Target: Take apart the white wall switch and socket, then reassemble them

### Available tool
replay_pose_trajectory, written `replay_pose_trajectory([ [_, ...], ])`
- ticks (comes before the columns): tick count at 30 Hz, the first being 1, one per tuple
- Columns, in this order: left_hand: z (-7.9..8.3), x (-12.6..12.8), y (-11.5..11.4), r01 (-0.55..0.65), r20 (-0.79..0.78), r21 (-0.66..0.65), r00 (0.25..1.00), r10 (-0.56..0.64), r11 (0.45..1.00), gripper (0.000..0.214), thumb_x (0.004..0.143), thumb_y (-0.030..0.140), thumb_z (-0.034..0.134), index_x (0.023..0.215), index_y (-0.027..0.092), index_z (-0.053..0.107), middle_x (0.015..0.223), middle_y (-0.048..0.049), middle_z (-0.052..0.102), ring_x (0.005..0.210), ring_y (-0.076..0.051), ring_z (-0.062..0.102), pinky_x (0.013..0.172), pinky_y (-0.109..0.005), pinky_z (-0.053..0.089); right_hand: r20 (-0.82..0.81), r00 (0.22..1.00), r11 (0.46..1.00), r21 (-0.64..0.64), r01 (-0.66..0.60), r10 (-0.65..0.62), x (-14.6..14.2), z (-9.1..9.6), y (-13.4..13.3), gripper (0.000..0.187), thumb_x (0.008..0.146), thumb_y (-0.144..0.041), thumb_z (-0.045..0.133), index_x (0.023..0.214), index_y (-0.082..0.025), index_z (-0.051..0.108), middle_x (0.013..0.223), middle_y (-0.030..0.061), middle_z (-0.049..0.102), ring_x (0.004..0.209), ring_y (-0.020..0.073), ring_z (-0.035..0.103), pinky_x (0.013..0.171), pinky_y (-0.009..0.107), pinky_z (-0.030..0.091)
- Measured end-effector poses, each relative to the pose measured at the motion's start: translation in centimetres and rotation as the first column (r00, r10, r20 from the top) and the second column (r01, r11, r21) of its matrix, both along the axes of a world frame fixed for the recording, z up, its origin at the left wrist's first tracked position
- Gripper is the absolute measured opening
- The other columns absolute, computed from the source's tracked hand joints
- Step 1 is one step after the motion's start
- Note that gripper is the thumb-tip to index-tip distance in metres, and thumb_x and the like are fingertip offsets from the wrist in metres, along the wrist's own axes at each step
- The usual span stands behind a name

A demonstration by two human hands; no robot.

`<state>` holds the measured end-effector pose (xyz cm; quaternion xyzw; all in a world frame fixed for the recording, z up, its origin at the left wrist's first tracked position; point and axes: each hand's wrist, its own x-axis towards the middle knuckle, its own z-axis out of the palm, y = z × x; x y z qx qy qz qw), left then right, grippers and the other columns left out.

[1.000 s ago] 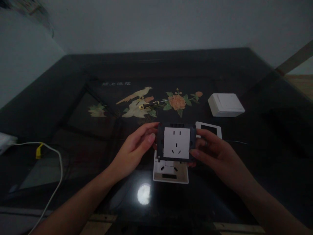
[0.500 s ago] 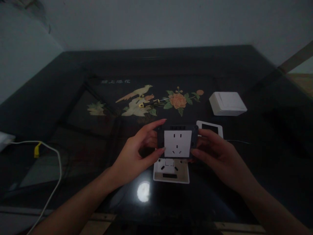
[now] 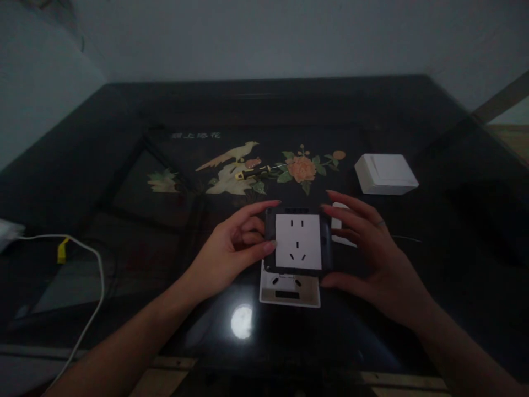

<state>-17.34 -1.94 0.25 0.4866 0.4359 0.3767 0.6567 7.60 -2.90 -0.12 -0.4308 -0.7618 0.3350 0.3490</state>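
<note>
A wall socket panel [image 3: 297,241], white-faced in a dark frame, is held upright by my left hand [image 3: 231,251], whose thumb and fingers grip its left edge. My right hand [image 3: 374,253] is beside the panel's right edge, its thumb and fingers spread apart; a fingertip is close to the upper right corner, and contact there is hard to tell. Under and partly behind the panel, a white back box [image 3: 289,302] lies on the table with its hollow side up. Part of a white cover frame [image 3: 346,238] shows behind my right fingers.
A white switch box [image 3: 386,173] sits at the right of the dark glossy table [image 3: 248,105]. Beyond my hands lies a yellow and black screwdriver [image 3: 253,173] over a bird and flower picture. A white cable [image 3: 99,270] with a yellow tag runs down the left.
My right hand has loosened from the panel's right edge and its fingers have spread. The panel has tipped and shifted slightly in my left hand, facing me more squarely.
</note>
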Motion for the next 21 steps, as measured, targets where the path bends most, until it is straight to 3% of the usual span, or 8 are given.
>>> replay_pose_trajectory([
  [4, 0.2, 0.1, 0.0, 0.000, -0.027, -0.005, 1.000, 0.000, 1.000, 0.061, 0.080, 0.024, 0.077, 0.137, 0.024, 0.055, 0.085, 0.0029, 0.062, 0.072, -0.010, 0.062, 0.070, -0.020, 0.053, 0.189, 0.978, 0.992, 0.071, -0.100, 0.085, 0.2, 0.1, 0.1, 0.070, 0.077, -0.045, 0.080, 0.138, -0.036, 0.047, 0.155, 0.0079, 0.038, 0.142, 0.0347, 0.040, 0.111, 0.054, 0.045],
  [8, 0.2, 0.1, 0.0, -0.004, -0.073, 0.002, 0.997, 0.004, 1.000, 0.063, 0.079, 0.024, 0.076, 0.139, 0.023, 0.054, 0.083, 0.0047, 0.056, 0.065, -0.007, 0.055, 0.065, -0.018, 0.049, 0.234, 0.970, 0.989, 0.117, -0.096, 0.066, 0.1, 0.0, 0.1, 0.059, 0.081, -0.035, 0.076, 0.134, -0.034, 0.050, 0.156, 0.0087, 0.036, 0.143, 0.0350, 0.039, 0.112, 0.055, 0.042],
  [13, 0.5, 0.0, 0.1, 0.052, -0.140, 0.034, 0.989, -0.047, 0.998, 0.066, 0.082, 0.029, 0.073, 0.144, 0.022, 0.049, 0.083, 0.0037, 0.057, 0.068, -0.009, 0.058, 0.067, -0.021, 0.050, 0.235, 0.968, 0.993, 0.055, -0.104, 0.089, -0.1, 0.3, 0.0, 0.056, 0.081, -0.030, 0.075, 0.131, -0.031, 0.049, 0.148, 0.0107, 0.045, 0.139, 0.0327, 0.044, 0.110, 0.054, 0.044],
  [16, 0.8, -0.1, -0.3, 0.105, -0.273, 0.163, 0.960, -0.057, 0.981, 0.063, 0.087, 0.033, 0.069, 0.145, 0.023, 0.048, 0.111, -0.0050, 0.064, 0.097, -0.019, 0.064, 0.086, -0.030, 0.054, 0.193, 0.978, 0.995, 0.029, -0.092, 0.085, 0.0, 0.7, -0.4, 0.054, 0.080, -0.031, 0.076, 0.128, -0.030, 0.051, 0.146, 0.0106, 0.046, 0.139, 0.0318, 0.044, 0.108, 0.051, 0.046],
  [19, 0.5, -0.5, -1.2, 0.202, -0.413, 0.365, 0.910, -0.037, 0.909, 0.068, 0.086, 0.040, 0.071, 0.147, 0.027, 0.044, 0.151, -0.0090, 0.043, 0.141, -0.030, 0.038, 0.117, -0.046, 0.035, 0.167, 0.982, 0.996, -0.011, -0.084, 0.084, 0.1, 0.7, -1.2, 0.052, 0.078, -0.032, 0.077, 0.125, -0.030, 0.053, 0.146, 0.0105, 0.046, 0.140, 0.0323, 0.044, 0.108, 0.050, 0.046],
  [21, -0.2, -0.9, -1.9, 0.302, -0.475, 0.412, 0.876, -0.081, 0.860, 0.086, 0.079, 0.045, 0.078, 0.152, 0.033, 0.034, 0.161, -0.0081, 0.027, 0.150, -0.033, 0.023, 0.123, -0.053, 0.023, 0.151, 0.984, 0.995, -0.037, -0.092, 0.097, 0.0, 0.3, -1.8, 0.051, 0.078, -0.032, 0.077, 0.124, -0.030, 0.054, 0.146, 0.0108, 0.047, 0.139, 0.0328, 0.045, 0.107, 0.052, 0.046],
])
